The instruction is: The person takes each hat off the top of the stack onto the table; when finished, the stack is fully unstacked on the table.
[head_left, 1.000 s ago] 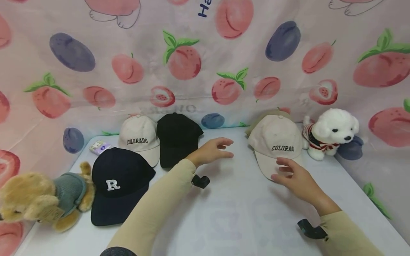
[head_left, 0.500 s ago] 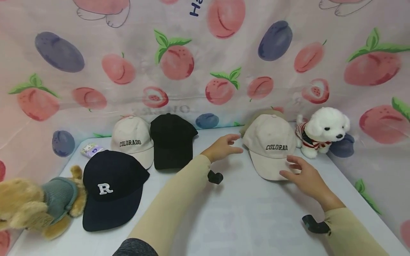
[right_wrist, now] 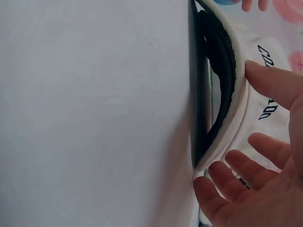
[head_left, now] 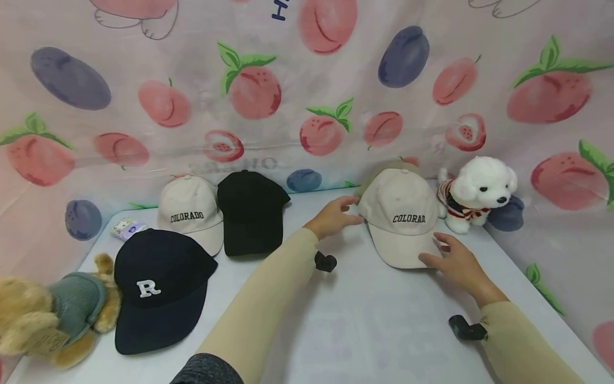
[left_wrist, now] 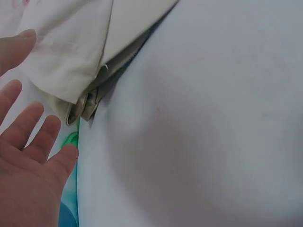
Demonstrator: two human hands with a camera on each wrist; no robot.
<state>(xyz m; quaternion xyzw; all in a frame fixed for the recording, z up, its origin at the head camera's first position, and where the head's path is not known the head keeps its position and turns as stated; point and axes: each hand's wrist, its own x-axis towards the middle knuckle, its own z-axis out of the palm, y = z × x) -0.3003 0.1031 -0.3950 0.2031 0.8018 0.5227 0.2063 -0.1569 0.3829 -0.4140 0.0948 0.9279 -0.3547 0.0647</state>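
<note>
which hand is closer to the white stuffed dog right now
Right. The right hand is in front of the white stuffed dog, by the cap between the hands; the left hand is across that cap, on the side away from the dog.

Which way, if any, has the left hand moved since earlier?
Yes, in the head view the left hand moved right, away from the plain black cap, toward the cream cap beside the white toy dog.
</note>
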